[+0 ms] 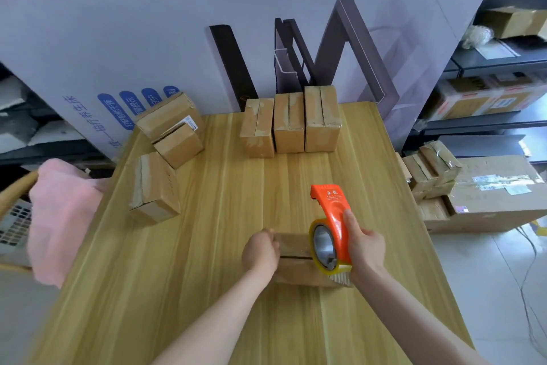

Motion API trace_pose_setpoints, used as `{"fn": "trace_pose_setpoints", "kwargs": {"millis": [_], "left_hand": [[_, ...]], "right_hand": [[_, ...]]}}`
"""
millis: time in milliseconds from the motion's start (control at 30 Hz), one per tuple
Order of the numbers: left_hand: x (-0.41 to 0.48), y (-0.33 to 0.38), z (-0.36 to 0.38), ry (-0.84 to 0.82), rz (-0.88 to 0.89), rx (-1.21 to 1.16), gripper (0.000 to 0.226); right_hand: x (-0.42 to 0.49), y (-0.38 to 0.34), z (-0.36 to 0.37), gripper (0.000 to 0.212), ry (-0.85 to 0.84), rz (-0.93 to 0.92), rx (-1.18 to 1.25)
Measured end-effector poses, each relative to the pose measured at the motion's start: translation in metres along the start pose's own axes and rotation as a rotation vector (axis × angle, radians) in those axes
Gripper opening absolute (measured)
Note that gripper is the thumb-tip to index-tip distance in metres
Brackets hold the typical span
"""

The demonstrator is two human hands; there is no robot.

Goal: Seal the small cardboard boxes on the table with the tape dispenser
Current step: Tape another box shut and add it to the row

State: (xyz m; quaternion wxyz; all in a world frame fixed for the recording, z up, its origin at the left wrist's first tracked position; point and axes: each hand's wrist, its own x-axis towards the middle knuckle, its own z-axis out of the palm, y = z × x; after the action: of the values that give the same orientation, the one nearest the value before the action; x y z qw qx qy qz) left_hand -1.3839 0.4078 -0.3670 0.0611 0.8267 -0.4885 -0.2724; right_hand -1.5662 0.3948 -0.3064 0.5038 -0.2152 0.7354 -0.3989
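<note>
A small cardboard box [296,258] lies on the wooden table [207,246] near the front. My left hand [260,252] grips its left end with curled fingers. My right hand [365,249] holds the orange tape dispenser [331,228], whose clear tape roll rests on the box's right end, handle pointing away from me. Three upright boxes [291,123] stand in a row at the table's far edge. One box [155,185] sits at the left, and two stacked boxes [173,128] lie at the far left corner.
A large printed cardboard sheet [148,39] leans behind the table. A pink cloth [59,216] hangs over a chair at the left. To the right, small boxes [432,171] sit on a big carton [497,196] on the floor, with shelves behind.
</note>
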Motion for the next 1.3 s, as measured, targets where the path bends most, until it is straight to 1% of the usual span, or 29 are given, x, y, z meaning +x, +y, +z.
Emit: {"fn": "trace_pose_setpoints", "kwargs": {"millis": [100, 200, 300, 367, 400, 467, 567, 633, 733, 833, 933, 1033, 1200, 1300], "left_hand": [[-0.009, -0.029, -0.004, 0.138, -0.190, -0.180, 0.021], [-0.005, -0.052, -0.020, 0.269, -0.401, -0.387, 0.014], [-0.003, -0.066, -0.036, 0.416, -0.626, -0.728, 0.028], [0.000, -0.070, -0.046, 0.501, -0.728, -0.895, 0.035], [0.003, -0.071, -0.050, 0.526, -0.765, -0.956, 0.035], [0.010, -0.070, -0.061, 0.529, -0.818, -1.045, 0.031], [0.030, -0.070, -0.073, 0.483, -0.845, -1.141, 0.030], [0.053, -0.070, -0.082, 0.473, -0.833, -1.198, 0.032], [0.098, -0.070, -0.098, 0.411, -0.838, -1.194, 0.036], [0.145, -0.066, -0.109, 0.386, -0.827, -1.221, 0.033], [0.191, -0.061, -0.121, 0.367, -0.822, -1.307, 0.034], [0.230, -0.051, -0.130, 0.339, -0.782, -1.317, 0.034], [0.270, -0.023, -0.140, 0.235, -0.696, -1.371, 0.021], [0.282, -0.013, -0.146, 0.131, -0.692, -1.396, 0.020]], "right_hand": [[0.000, -0.017, -0.007, 0.047, -0.037, -0.048, 0.029], [0.003, -0.033, -0.011, 0.047, -0.088, -0.077, 0.025], [0.006, -0.043, -0.007, 0.047, -0.125, -0.081, 0.006], [0.007, -0.047, 0.000, 0.049, -0.155, -0.086, -0.002], [0.006, -0.048, 0.005, 0.050, -0.170, -0.088, -0.008], [0.004, -0.050, 0.015, 0.051, -0.189, -0.103, -0.014], [0.004, -0.050, 0.032, 0.051, -0.169, -0.124, -0.016], [0.004, -0.048, 0.043, 0.052, -0.150, -0.129, -0.020], [0.005, -0.044, 0.066, 0.054, -0.073, -0.125, -0.010], [0.004, -0.044, 0.089, 0.055, 0.005, -0.125, 0.005], [0.002, -0.042, 0.114, 0.056, 0.049, -0.116, 0.013], [0.003, -0.046, 0.138, 0.056, 0.063, -0.117, 0.021], [0.006, -0.060, 0.170, 0.054, 0.052, -0.133, 0.042], [0.007, -0.066, 0.181, 0.053, 0.057, -0.142, 0.049]]}}
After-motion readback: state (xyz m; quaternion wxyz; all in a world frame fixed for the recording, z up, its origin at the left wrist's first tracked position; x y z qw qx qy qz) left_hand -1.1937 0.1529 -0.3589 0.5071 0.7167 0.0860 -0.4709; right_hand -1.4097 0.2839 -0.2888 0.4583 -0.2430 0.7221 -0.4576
